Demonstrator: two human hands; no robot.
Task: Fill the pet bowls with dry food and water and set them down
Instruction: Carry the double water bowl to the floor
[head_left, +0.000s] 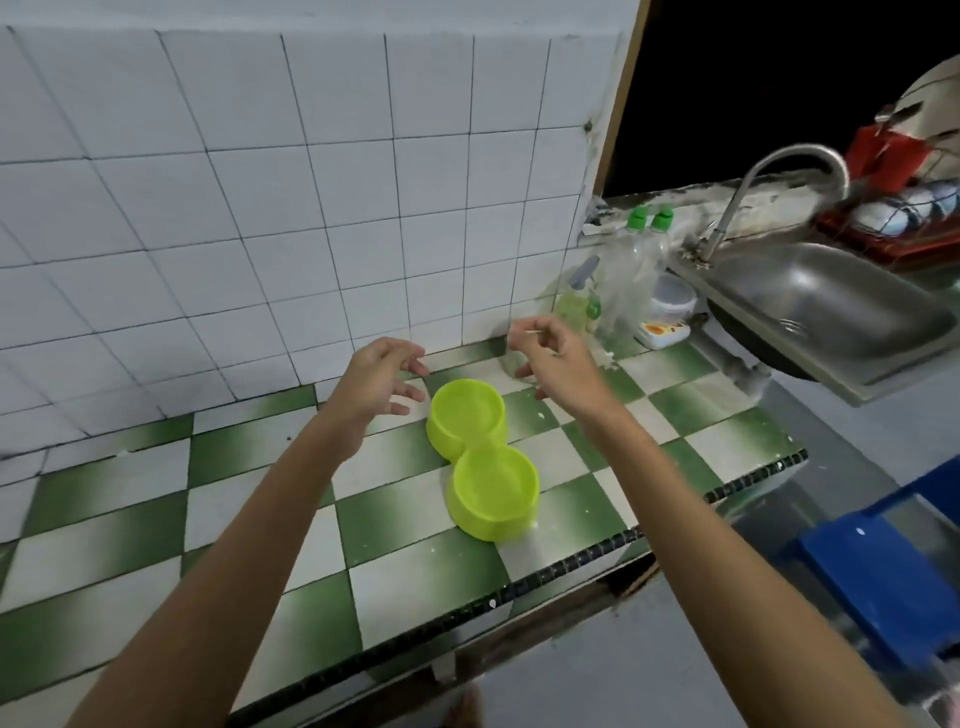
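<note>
Both hands up over the counter now; the left hand hovers with fingers loosely curled, holding nothing; the right hand likewise hangs half-curled and empty, though something thin near its fingertips is too small to tell. The lime-green double pet bowl sits on the green-and-white checked counter, both wells looking empty; so I'd say filling hasn't begun. Next, likely a grasp on the bowl and a carry to the sink under the faucet. The soap bottles carry labels; none readable from here.
</note>
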